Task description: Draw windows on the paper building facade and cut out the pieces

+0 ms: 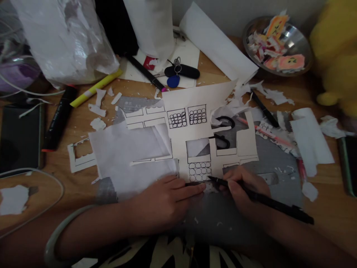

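My right hand [248,190] is closed around a black pen [267,203]. The pen's tip meets the lower edge of a block of drawn circles on a cut-out sheet of white card [178,149]. Beside it, my left hand [167,197] rests on the card's near edge, index finger stretched towards the pen tip and the other fingers partly hidden. Rectangular openings and black outlines mark the card, with more circle grids higher up. A loose white paper [111,149] lies at its left. Black-handled scissors [223,141] show through the card's right openings.
A grey cutting mat [264,149] lies underneath. Around it are paper scraps [97,124], a yellow marker [96,87], a black marker [60,119], keys [174,80] and a phone [21,137]. A metal bowl [295,33] of torn pieces stands at the back right.
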A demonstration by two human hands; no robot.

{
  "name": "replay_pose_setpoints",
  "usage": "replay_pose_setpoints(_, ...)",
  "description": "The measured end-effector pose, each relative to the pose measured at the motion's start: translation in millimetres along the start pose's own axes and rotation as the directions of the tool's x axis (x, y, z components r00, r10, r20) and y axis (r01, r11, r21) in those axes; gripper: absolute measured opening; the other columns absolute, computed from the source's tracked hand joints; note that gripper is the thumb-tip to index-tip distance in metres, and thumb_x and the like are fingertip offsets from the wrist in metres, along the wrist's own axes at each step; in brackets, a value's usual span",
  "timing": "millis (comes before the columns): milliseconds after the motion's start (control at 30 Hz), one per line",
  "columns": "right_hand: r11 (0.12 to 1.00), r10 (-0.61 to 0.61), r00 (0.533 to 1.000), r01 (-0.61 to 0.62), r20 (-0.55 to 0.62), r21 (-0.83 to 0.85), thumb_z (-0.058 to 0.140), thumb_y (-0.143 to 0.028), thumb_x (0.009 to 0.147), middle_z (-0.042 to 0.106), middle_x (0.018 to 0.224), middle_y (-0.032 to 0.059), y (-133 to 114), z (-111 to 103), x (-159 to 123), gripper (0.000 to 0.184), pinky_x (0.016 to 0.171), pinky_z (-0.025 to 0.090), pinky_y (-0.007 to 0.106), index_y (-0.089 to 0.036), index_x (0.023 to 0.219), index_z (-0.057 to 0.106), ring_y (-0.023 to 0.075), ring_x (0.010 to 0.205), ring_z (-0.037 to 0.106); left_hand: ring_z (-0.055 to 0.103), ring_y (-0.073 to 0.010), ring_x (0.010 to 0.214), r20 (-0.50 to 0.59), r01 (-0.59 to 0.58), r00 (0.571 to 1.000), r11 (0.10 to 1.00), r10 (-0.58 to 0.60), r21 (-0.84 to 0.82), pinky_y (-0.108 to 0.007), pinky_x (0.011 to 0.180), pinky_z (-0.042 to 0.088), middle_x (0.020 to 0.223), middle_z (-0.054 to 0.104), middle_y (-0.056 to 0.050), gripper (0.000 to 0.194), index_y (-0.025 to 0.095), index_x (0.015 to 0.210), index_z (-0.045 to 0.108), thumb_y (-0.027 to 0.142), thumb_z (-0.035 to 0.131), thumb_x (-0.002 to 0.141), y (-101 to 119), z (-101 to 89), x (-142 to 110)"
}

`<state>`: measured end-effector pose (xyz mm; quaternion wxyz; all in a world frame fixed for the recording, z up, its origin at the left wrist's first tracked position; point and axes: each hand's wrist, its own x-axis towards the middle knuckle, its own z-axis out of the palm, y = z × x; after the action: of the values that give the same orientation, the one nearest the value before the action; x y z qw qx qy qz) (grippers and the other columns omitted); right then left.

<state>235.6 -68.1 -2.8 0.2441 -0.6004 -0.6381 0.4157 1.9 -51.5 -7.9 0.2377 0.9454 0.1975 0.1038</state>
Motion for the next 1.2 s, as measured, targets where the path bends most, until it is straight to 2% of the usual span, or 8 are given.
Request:
replay_pose_setpoints(333,0.999,-0.023,1.000,0.023,0.016,-0.043,0.046,-0.018,0.079,0.059,0.060,-0.0018,-0.3,0.4,0.9,0.015,0.048,0.040,0.023,-0.021,0.064,0.047,0.0121,0.054,0.056,0.055,-0.0154,0.083,-0.008,-0.005,1.000,1.000,0.005,-0.012,-0.031,0.074,0.042,0.129,0.052,-0.002,0.024,0.015,0.096,0.064,0.016,0.041,0.087,-0.4,0.7,0.0)
replay_pose_setpoints(600,0.990,0.012,0.997,-0.002,-0.073,0.144,0.045,-0.017,0.079,0.058,0.061,-0.0013,4.0,-4.7,2.3,0.020,0.048,0.043,0.024,-0.021,0.060,0.046,0.0123,0.052,0.056,0.055,-0.0163,0.088,-0.002,-0.001,1.000,1.000,0.001,-0.025,-0.030,0.078,0.041,0.126,0.054,-0.006,0.026,0.015,0.104,0.060,0.016,0.041,0.087,-0.1,-0.8,0.5)
replay_pose_setpoints(867,0.999,0.000,0.999,0.001,-0.035,0.033,0.044,-0.016,0.078,0.056,0.060,-0.0017,2.8,-6.2,3.3,0.017,0.049,0.042,0.024,-0.021,0.061,0.046,0.0131,0.054,0.055,0.056,-0.0161,0.089,0.041,-0.012,0.999,0.999,0.013,-0.031,-0.031,0.080,0.040,0.129,0.051,-0.005,0.025,0.015,0.101,0.061,0.017,0.040,0.088,-1.0,-2.1,-0.6)
replay_pose_setpoints(1200,0.998,-0.050,0.999,0.050,-0.014,-0.035,0.043,-0.018,0.077,0.057,0.060,-0.0004,-1.7,-5.4,6.7,0.018,0.049,0.042,0.024,-0.021,0.060,0.045,0.0132,0.054,0.055,0.055,-0.0169,0.094,0.021,-0.011,1.000,0.998,0.012,-0.055,-0.030,0.082,0.041,0.128,0.052,-0.006,0.024,0.017,0.102,0.061,0.017,0.043,0.087,-1.8,-1.4,0.1)
